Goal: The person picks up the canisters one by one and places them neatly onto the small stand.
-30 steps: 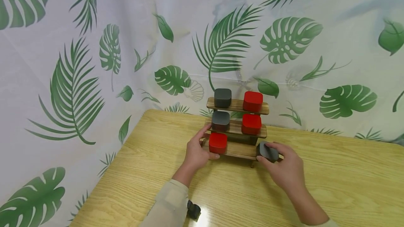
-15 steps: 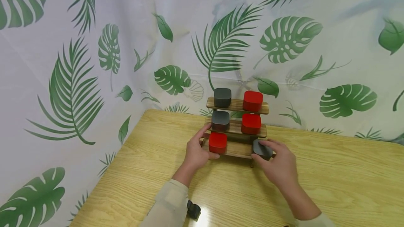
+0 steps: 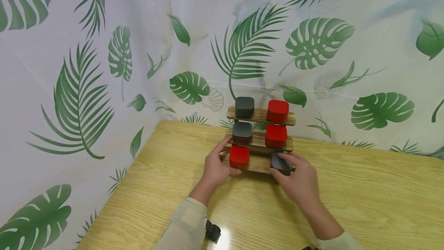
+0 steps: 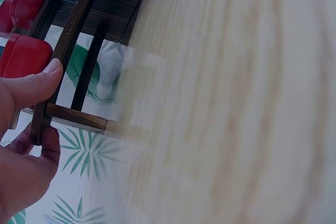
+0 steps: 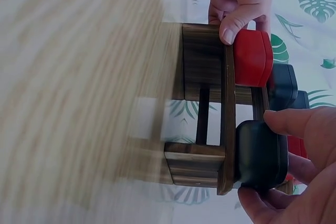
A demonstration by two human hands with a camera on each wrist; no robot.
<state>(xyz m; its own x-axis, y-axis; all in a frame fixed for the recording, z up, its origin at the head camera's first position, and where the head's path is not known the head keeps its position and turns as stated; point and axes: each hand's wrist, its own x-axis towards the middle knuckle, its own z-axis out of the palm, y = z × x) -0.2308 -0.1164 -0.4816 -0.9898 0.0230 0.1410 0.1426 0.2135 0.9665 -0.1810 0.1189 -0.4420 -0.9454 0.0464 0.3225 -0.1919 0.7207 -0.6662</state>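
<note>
A three-tier wooden display stand (image 3: 258,162) stands at the table's back. On its lowest tier, my left hand (image 3: 216,169) grips the left end, thumb at the front edge and a finger beneath, beside a red rounded-square box (image 3: 239,157). My right hand (image 3: 302,182) pinches a dark grey box (image 5: 261,153) of the same shape between thumb and fingers, at the right end of that tier. In the right wrist view this box sits against the tier's board. The middle tier bears a grey box (image 3: 242,132) at left and a red box (image 3: 276,136) at right.
On the top tier are another grey box (image 3: 244,107) at left and a red box (image 3: 278,111) at right. A small black object (image 3: 213,231) lies on the wooden table (image 3: 374,188) by the left sleeve. A leaf-patterned cloth (image 3: 249,49) hangs behind the stand.
My right hand has moved left with the dark grey box, bringing it from beyond the lowest tier's right end onto that end. The box has gone from tilted to nearly level. My left hand stays put.
</note>
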